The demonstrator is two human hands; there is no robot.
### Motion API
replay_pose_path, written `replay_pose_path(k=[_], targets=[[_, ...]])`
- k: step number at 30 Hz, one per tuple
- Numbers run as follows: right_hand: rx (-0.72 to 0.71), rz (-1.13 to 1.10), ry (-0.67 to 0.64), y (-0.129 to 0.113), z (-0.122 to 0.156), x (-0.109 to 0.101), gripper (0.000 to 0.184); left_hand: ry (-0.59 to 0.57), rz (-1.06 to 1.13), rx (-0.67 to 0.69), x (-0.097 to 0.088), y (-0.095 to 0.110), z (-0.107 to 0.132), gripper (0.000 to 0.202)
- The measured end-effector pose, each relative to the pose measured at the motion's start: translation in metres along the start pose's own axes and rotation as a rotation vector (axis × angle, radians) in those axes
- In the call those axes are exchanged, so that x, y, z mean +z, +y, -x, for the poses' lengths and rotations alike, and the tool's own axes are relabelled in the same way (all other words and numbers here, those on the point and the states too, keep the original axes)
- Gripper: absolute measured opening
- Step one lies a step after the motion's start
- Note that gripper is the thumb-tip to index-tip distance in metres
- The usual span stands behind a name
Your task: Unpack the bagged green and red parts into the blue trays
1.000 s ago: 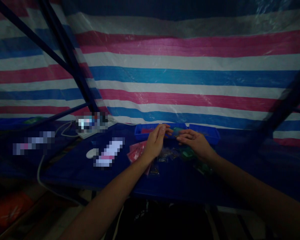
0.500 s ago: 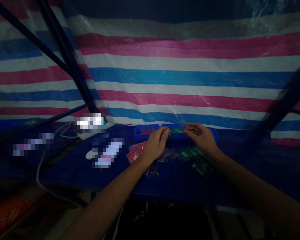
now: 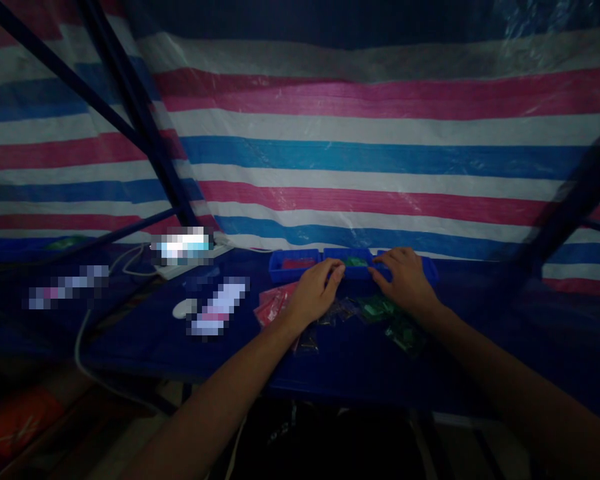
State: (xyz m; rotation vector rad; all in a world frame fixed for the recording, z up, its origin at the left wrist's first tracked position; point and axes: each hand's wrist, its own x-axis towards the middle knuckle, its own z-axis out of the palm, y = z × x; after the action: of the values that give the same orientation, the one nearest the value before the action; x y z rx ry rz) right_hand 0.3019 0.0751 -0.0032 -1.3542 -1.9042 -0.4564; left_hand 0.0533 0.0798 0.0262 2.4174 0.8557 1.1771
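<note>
Where green plastic packets (image 3: 356, 262) lie in the middle rectangular blue plastic bin (image 3: 359, 273), the right hand (image 3: 405, 280) keeps its grip parted, visibly empty, beside them. The left hand (image 3: 315, 293) curls; its grip's contents cannot be determined. Flat pink plastic packets (image 3: 271, 303) occupy the blue worktop (image 3: 340, 370) nearby.

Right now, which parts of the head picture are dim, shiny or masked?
Head view: green packets by the right hand look dim; head view: pale glints streak the striped sheet; head view: pixel blocks hide part of the white strip.
</note>
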Motion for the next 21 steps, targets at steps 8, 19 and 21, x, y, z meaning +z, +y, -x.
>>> replay_pose_path(k=[8, 19, 21], targets=[[-0.405, -0.420, -0.359, -0.061, 0.009, -0.012, 0.035, 0.023, -0.006, -0.029, 0.001, -0.003, 0.000, 0.036], [-0.569, -0.482, -0.499, -0.082, 0.019, -0.002, 0.031, 0.044, 0.011, -0.043, 0.002, -0.003, 0.000, 0.038], [-0.585, -0.476, -0.495, -0.083, 0.019, -0.001, 0.030, 0.044, 0.013, -0.041, 0.002, -0.003, 0.000, 0.037]])
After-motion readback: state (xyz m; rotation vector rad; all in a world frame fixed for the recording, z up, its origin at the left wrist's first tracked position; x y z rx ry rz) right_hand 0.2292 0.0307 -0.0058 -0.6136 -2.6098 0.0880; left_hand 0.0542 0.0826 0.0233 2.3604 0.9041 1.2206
